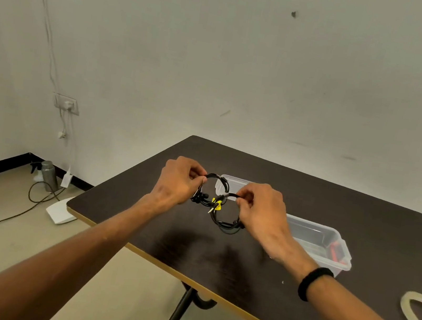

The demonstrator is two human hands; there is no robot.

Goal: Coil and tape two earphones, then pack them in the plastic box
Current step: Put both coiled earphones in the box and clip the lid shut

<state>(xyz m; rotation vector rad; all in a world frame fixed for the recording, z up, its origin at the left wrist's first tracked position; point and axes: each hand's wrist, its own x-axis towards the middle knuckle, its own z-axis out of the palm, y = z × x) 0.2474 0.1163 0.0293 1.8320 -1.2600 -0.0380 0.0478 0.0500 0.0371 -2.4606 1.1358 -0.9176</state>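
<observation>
A dark table (pixel 228 267) with a pale edge band is set against a plain, marked wall. On the floor to the left of the table, a grey bottle (pixel 48 175), a white flat object (pixel 61 210) and a trailing black cable (pixel 10 216) are seen, with a wall socket (pixel 67 104) above them. Over the table's far half, the left hand (pixel 177 181) is raised with its fingers curled, and the top of one coiled black earphone (pixel 212 190) is pinched by it. Just right of that coil, a second coiled earphone (pixel 226 213), marked with yellow tape, is gripped at its upper edge by the right hand (pixel 262 215); the two coils overlap. A black band (pixel 313 282) is worn on the right wrist. Behind the hands, toward the table's right, a clear plastic box (pixel 329 242) lies open-topped, with something red inside. At the table's right edge a tape roll (pixel 419 314) lies flat.
</observation>
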